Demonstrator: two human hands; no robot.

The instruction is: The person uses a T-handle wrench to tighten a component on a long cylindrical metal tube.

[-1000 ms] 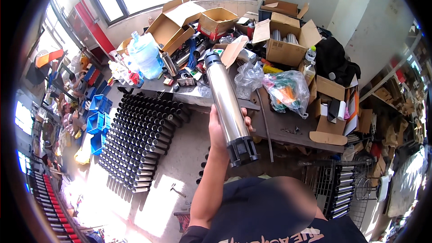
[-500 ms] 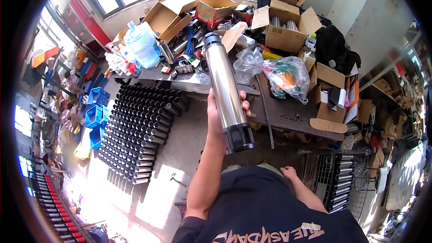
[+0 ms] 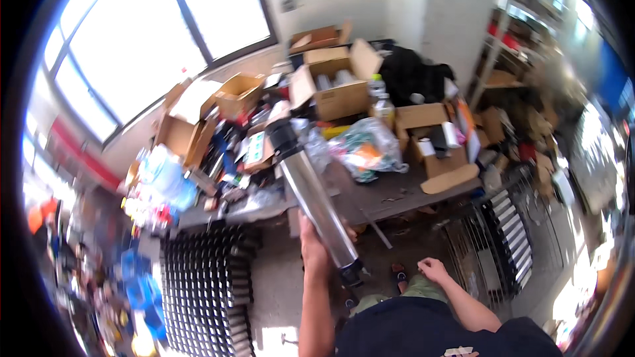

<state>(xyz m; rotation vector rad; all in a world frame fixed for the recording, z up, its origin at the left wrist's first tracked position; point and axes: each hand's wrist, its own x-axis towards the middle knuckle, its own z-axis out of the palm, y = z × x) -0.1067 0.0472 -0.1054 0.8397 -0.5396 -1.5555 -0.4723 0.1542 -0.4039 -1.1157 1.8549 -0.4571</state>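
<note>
I've room between the bare right hand (image 3: 433,269) and the silver-and-black metal cylinder (image 3: 316,199), but a dark wire-mesh rack (image 3: 468,256) blocks rightward.

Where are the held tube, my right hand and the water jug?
Held tube (image 3: 315,206): head view, middle of its silver body.
Right hand (image 3: 433,269): head view, middle of the hand.
Water jug (image 3: 168,176): head view, its bluish side.

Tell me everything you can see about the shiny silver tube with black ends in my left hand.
The shiny silver, metal-looking tube is long and straight, with a black upper end and a black lower end, its details blurred. It slants across the view, top leaning left, before the cluttered dark table. Your left grip wraps its lower half.
</note>
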